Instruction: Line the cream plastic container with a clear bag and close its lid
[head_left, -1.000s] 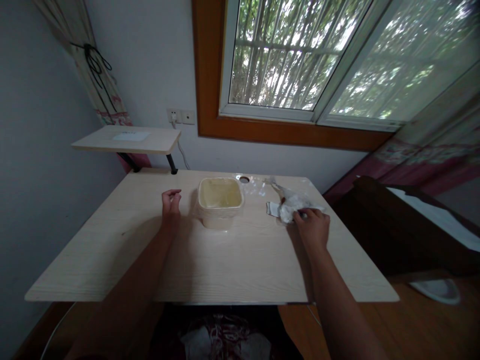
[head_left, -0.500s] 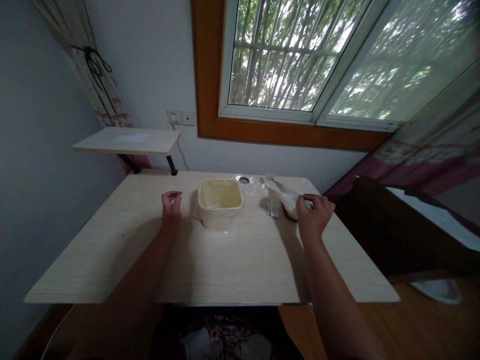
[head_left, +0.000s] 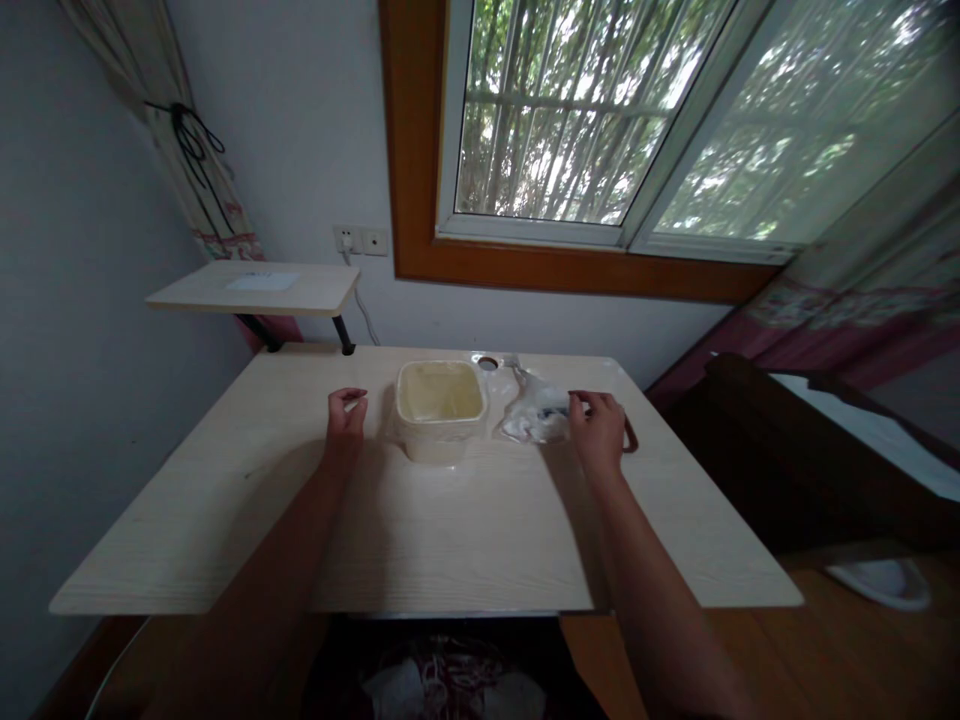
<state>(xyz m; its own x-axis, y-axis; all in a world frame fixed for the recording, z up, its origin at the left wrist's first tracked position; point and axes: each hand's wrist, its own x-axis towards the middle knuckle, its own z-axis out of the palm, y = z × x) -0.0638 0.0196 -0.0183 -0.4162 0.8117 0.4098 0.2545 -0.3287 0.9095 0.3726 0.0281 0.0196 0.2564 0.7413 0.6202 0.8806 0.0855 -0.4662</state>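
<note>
A cream square plastic container [head_left: 440, 408] stands open on the light wooden table [head_left: 420, 520], near the far edge. My left hand [head_left: 345, 418] rests on the table just left of the container, fingers curled with nothing clearly in them. My right hand [head_left: 598, 430] is closed on a crumpled clear plastic bag [head_left: 534, 415] with white contents, holding it just right of the container. A thin brown ring-like object [head_left: 630, 437] peeks out at the right side of that hand.
A round cable hole [head_left: 488, 363] sits at the table's far edge. A small raised shelf [head_left: 255, 288] stands at the far left. A window and wall sockets [head_left: 361, 239] are behind. A dark wooden furniture piece [head_left: 787, 450] flanks the table's right side.
My right hand has taken up the plastic bag and carried it left, from the table's right part to beside the container. My left hand has stayed put.
</note>
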